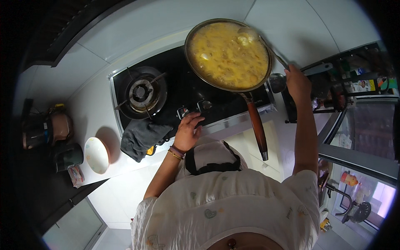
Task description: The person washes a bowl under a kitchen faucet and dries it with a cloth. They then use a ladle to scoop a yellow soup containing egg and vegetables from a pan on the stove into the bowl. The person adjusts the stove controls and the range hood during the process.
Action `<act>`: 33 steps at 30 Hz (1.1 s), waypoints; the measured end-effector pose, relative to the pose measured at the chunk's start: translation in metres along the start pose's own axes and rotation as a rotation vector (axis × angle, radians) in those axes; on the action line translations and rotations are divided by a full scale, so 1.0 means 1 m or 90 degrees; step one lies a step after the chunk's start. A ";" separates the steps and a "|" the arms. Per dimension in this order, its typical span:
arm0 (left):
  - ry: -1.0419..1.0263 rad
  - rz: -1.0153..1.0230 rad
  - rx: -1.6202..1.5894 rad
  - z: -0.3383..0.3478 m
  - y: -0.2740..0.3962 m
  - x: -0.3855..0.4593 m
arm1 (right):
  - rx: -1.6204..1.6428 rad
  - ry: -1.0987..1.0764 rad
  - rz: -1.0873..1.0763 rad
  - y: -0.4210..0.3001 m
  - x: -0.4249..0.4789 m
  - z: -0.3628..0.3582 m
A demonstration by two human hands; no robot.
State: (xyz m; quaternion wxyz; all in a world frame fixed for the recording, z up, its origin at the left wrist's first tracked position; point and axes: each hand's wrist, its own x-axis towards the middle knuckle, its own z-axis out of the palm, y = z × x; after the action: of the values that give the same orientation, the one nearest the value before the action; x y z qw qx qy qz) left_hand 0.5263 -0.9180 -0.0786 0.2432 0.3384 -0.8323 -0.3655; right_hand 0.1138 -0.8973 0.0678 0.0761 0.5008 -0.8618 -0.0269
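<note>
A wide frying pan (229,59) full of yellow, bubbling liquid sits over the right side of the black gas cooktop (175,72), its wooden handle (257,128) pointing towards me. My right hand (297,82) is closed round the handle of a metal ladle (271,48), whose bowl lies in the liquid at the pan's upper right, by some whitish pieces. Close to the control knobs (204,105) at the cooktop's front, my left hand (188,130) has its fingers spread and holds nothing; whether a fingertip touches a knob is unclear.
An unused burner (140,91) is at the left, with a dark grey cloth (142,136) at its front. Farther left stand a patterned bowl (97,155) and a dark mug (69,156). Another ladle (277,82) and a black rack (337,78) are at the right.
</note>
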 end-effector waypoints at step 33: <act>-0.023 0.019 -0.033 0.004 -0.013 0.003 | 0.262 -0.446 -0.023 0.026 -0.022 -0.051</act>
State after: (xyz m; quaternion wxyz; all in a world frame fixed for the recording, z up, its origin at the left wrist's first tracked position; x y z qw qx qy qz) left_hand 0.5270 -0.9251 -0.0906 0.2423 0.3127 -0.8319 -0.3892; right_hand 0.1104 -0.8638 0.1186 -0.3245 0.4813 -0.8139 -0.0242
